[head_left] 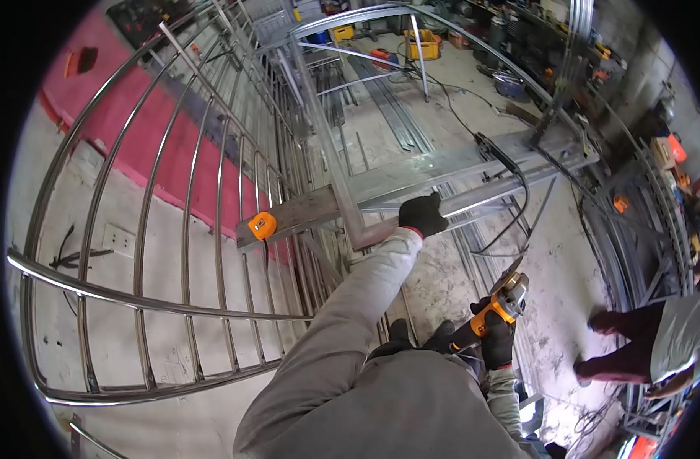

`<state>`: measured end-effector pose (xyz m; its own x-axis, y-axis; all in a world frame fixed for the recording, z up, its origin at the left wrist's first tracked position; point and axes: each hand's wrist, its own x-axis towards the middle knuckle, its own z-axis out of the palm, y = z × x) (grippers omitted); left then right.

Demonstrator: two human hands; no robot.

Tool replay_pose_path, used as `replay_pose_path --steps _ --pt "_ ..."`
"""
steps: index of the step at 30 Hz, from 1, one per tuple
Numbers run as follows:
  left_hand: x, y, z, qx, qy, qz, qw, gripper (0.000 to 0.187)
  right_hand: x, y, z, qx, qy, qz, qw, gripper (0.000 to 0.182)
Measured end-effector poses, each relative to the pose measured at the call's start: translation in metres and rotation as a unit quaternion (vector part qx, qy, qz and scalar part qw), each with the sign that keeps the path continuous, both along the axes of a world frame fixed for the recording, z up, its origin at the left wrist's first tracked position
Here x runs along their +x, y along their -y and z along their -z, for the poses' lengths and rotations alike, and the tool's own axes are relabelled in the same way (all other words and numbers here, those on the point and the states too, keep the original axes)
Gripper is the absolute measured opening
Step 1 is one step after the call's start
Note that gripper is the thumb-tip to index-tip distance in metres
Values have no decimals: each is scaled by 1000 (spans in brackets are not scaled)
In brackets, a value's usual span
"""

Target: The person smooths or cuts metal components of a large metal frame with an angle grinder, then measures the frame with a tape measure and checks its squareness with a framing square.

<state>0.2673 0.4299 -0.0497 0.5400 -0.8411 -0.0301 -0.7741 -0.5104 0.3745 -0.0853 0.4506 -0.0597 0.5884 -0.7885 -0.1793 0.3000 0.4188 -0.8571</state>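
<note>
My left hand (423, 216), in a black glove, is closed on the lower bar of a grey metal frame (472, 200) beside its near corner. Held low by my right side is an orange and black angle grinder (505, 300), its disc pointing up and away from me. My right hand (497, 340), also gloved, wraps around the grinder's body. An orange tape measure (262, 225) rests at the left end of a flat metal beam (300, 208) under the frame. On the frame's right part lies a black clamp-like tool with a cable (497, 153).
A shiny curved railing (143, 298) stands close on my left, before a pink and white wall. Metal bars (388, 115) lie on the floor beyond the frame, near a yellow crate (422, 44). Another person (656, 340) is at the right, beside stacked metal.
</note>
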Motion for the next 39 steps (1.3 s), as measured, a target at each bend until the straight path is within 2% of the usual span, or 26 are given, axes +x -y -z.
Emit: replay_pose_path --steps 10,12,14,15,18,23,25,26,32,34,39 --pt "-11 -2 -8 44 3 1 999 74 -9 10 3 17 -2 9 1000 49" --pt "-16 -5 -4 6 27 0 1000 70 -5 11 7 9 16 10 1000 49" --pt "-12 -4 6 32 27 -2 999 81 -10 10 10 25 -5 -25 999 45" --pt "-8 -4 26 -11 61 7 998 80 -11 13 20 24 3 -50 998 44" --pt "-14 -2 12 -6 48 11 999 74 -11 14 2 -10 0 -35 999 42" --pt "-26 1 4 24 14 -8 1000 72 -11 8 -7 47 19 -6 999 40" --pt "-27 -2 5 -12 60 -9 998 68 -10 8 -3 54 14 -10 998 40" --pt "-28 -4 -4 30 33 -8 999 65 -9 8 0 57 11 -6 998 40" --pt "-32 -10 -5 -8 33 -23 999 63 -8 11 -2 33 8 -17 999 42" --pt "-33 -10 -10 15 -35 -23 999 62 -8 12 -2 17 -4 -15 1000 42" --pt "-32 -10 -9 27 -48 -20 998 57 -8 10 4 17 19 -4 1000 44"
